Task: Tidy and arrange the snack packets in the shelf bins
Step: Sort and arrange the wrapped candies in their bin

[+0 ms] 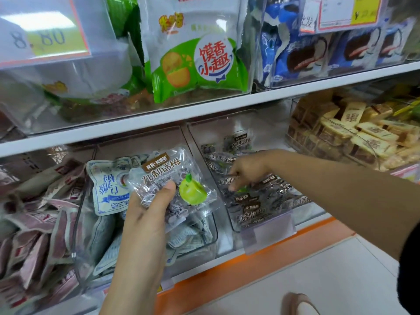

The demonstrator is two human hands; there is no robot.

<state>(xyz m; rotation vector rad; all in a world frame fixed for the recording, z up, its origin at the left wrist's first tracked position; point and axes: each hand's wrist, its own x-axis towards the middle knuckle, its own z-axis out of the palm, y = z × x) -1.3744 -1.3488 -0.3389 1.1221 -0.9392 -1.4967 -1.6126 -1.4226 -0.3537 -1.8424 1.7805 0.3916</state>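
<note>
My left hand [147,208] holds up a clear plum snack packet [168,178] with a brown label and a green fruit picture, thumb pressed on its front, above the bin of white-and-blue packets [109,189]. My right hand [245,170] reaches into the neighbouring clear bin [266,226], which holds several matching plum packets [256,201]. Its fingers curl down onto the pile; whether they pinch a packet I cannot tell.
A bin of pinkish-brown packets [38,223] sits at the left, and a bin of beige cake packets [354,135] at the right. The upper shelf carries green-and-white biscuit bags [197,60] and blue packets [302,53]. Below runs an orange shelf edge [250,258]. A shoe [300,305] shows on the floor.
</note>
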